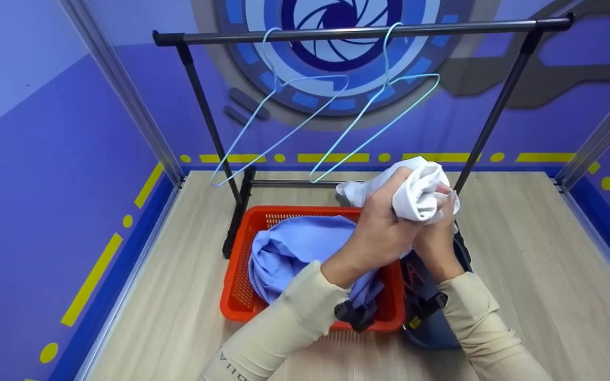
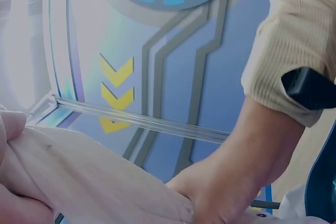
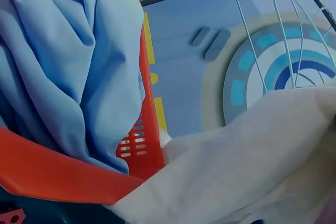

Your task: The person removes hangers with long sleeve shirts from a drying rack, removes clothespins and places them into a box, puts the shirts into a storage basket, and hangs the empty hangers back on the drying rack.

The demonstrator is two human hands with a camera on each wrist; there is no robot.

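Observation:
Both hands hold a bunched white cloth raised above the right end of the basket. My left hand has its fingers curled round the rolled end that faces me. Just to its right, my right hand grips the same cloth, its fingers partly hidden by the folds. A stretch of the white cloth spans between the two hands in the left wrist view. Below, a crumpled blue cloth lies in an orange-red perforated basket.
A dark tray with a red item in it stands right of the basket. Behind, a black rack carries two light-blue wire hangers. Purple patterned walls enclose the wooden tabletop.

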